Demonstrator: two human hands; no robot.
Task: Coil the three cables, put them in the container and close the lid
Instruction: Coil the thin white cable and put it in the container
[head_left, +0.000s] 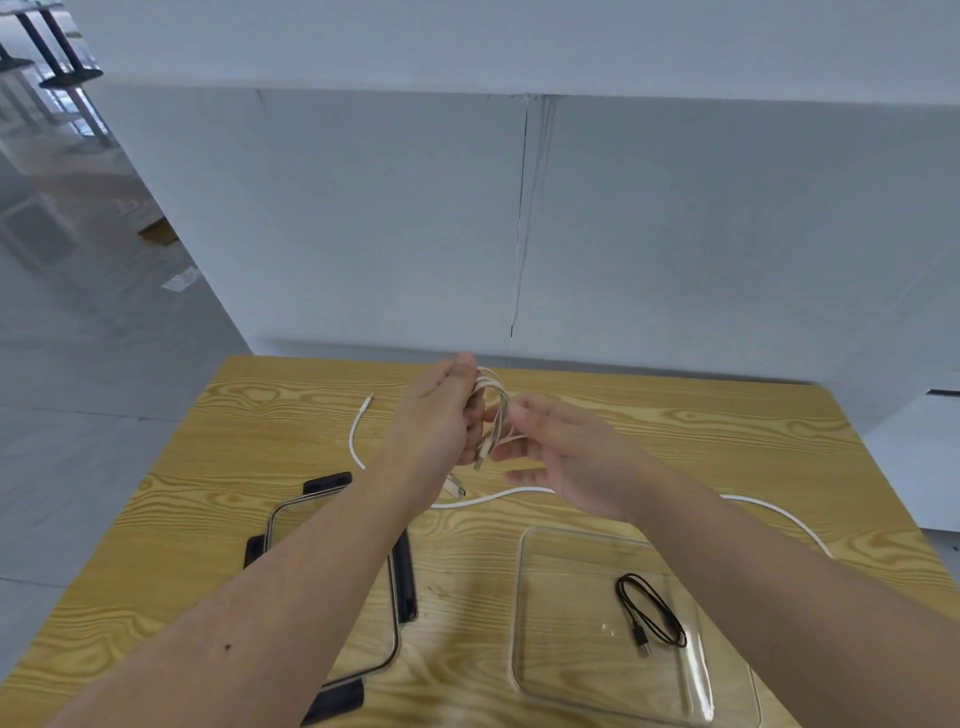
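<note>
Above a wooden table (675, 426), the left hand (436, 421) grips a coiled beige cable (493, 410); the right hand (566, 457), fingers loosely spread, touches its loops. Nearer, a clear container (524, 597) holds a coiled black cable (649, 613); left of it, the lid (405, 571).

L hand (436, 415) grips beige cable coil (493, 410) | R hand (566, 457) open beside | black cable (649, 613) in container (524, 597)

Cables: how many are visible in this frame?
3. A black cable lies coiled inside the clear container; a beige one is held looped between both hands; a white one lies uncoiled across the table.
</note>
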